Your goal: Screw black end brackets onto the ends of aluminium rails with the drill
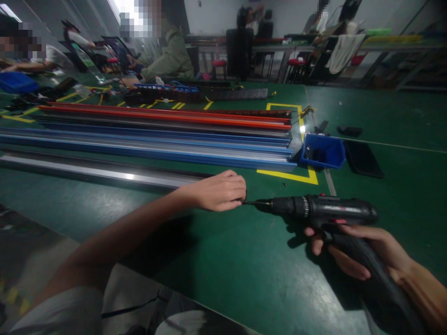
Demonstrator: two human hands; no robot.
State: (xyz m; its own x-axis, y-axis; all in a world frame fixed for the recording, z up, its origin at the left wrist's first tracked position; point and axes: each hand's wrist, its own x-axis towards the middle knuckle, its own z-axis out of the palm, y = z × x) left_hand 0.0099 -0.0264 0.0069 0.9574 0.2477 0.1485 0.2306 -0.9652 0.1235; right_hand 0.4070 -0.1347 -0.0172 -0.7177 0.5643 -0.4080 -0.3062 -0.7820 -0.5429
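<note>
My right hand (373,253) is wrapped round the handle of a black cordless drill (335,209), which lies level and points left. Its long thin bit (256,203) reaches to the fingers of my left hand (223,190). That hand is closed over the right end of a long black and silver metal rail (115,175), which lies across the green table. The fingers hide the rail's end and the tip of the bit, so I cannot see what they meet.
Behind the rail lie several blue rails (174,146) and orange rails (181,114). Right of them stand a blue bin (326,151) with small dark parts and a flat black tray (363,158). Yellow tape (289,177) marks the table (223,260). Other people sit farther back.
</note>
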